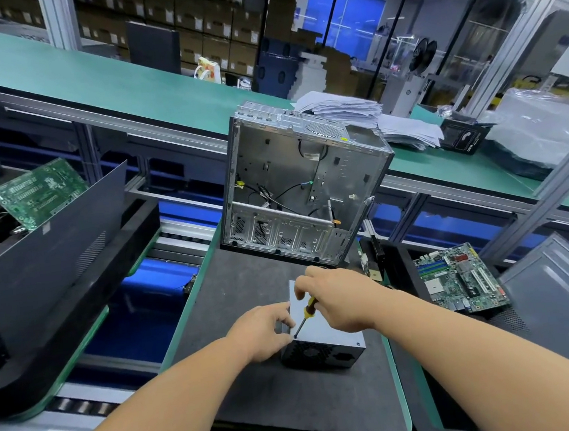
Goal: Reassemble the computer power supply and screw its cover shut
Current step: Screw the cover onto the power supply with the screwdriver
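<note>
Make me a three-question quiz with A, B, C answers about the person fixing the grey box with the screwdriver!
1. Where does the open computer case stand?
A. behind the power supply on the black mat
B. on the floor
C. on top of the power supply

2. What colours are the screwdriver handle?
A. blue and white
B. yellow and black
C. all green

3. What is the right hand doing?
A. lying flat on the mat
B. holding a circuit board
C. gripping the screwdriver

Answers:
1 A, the case stands upright at the mat's far end, past the power supply.
2 B, the handle shows yellow with black.
3 C, its fingers curl round the handle, the tip at the cover's near left corner, beside the left hand.
</note>
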